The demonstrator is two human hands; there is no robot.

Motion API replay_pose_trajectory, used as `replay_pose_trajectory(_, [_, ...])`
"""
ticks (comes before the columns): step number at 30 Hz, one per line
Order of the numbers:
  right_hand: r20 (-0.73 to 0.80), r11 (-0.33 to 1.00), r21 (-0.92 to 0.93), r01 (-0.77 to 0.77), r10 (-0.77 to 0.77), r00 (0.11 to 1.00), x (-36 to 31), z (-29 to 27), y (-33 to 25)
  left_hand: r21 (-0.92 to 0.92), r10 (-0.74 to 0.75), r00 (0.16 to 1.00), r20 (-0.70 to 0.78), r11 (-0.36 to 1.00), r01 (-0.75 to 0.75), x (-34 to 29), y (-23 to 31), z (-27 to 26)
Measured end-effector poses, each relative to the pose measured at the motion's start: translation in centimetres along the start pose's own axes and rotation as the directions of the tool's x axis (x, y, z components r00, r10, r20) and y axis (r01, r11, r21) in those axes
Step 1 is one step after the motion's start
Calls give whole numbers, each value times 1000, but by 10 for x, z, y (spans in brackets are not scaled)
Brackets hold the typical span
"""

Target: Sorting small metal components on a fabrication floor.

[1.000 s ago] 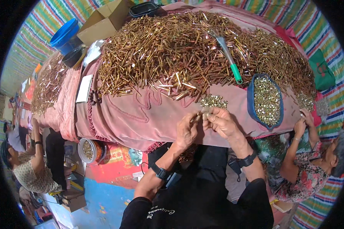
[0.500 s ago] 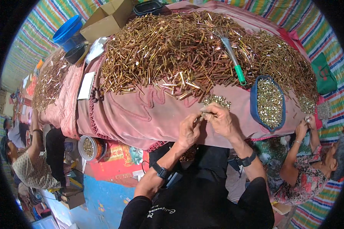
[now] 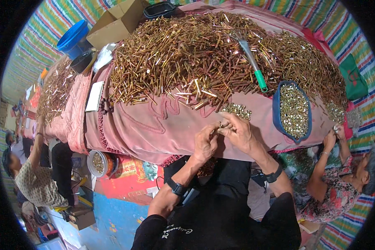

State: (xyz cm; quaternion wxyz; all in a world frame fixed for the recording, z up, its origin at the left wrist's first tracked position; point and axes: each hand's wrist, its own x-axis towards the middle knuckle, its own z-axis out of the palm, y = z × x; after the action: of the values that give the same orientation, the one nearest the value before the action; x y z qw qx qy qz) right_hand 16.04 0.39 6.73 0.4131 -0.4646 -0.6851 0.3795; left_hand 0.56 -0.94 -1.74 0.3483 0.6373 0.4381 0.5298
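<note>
Over the near edge of the pink cloth, my left hand and my right hand meet fingertip to fingertip. Both are closed in a pinch; what sits between the fingers is too small and covered to name. Just beyond my right hand lies a small heap of shiny metal pieces. Farther back spreads a broad mound of long, thin copper-coloured metal rods, some with flat heads. A blue tub full of similar small shiny pieces stands to the right of my hands.
A green-handled brush lies on the mound. At the back left are a cardboard box, a blue bucket and a black tub. One person works at the right, another at the left. A white bucket stands below the cloth.
My right hand's fingers have shifted slightly and spread a little at the fingertips, while my left hand stays in nearly the same place. The mound and tub look unchanged.
</note>
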Motion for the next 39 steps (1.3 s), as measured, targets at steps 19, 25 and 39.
replay_pose_trajectory(19, [-86,990,-97,-98,90,992,1,2,12,-7,1,1000,20,1000,-1,-1,2,0])
replay_pose_trajectory(25, [-33,949,-293,113,-129,991,2,0,-3,-9,45,999,9,999,-44,-3,-10,-1])
replay_pose_trajectory(39, [149,933,-1,-360,356,923,-5,-29,12,-9,-41,999,-7,999,41,4,7,3])
